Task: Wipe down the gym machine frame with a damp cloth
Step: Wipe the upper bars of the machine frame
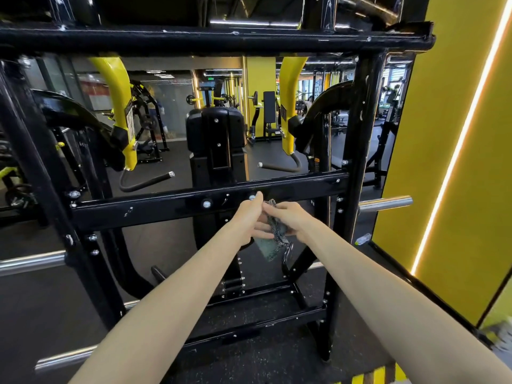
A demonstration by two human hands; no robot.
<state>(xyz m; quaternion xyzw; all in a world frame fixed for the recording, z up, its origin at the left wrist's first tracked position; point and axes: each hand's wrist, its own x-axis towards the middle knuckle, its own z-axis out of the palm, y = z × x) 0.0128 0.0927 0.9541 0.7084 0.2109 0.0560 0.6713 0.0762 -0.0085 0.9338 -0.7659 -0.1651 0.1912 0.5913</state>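
A black steel gym machine frame fills the view, with a top bar, two uprights and a bolted middle crossbar. Both arms reach forward and meet just below that crossbar, right of centre. My left hand and my right hand both grip a small grey-green patterned cloth. The cloth is bunched between the fingers and a corner hangs down below the hands. My left fingertips nearly touch the crossbar's lower edge near a bolt. Most of the cloth is hidden inside the hands.
Chrome weight pegs stick out on the right and lower left. Yellow lever arms and a black seat back sit behind the frame. A yellow wall with a light strip stands close on the right. A small bottle lies on the floor.
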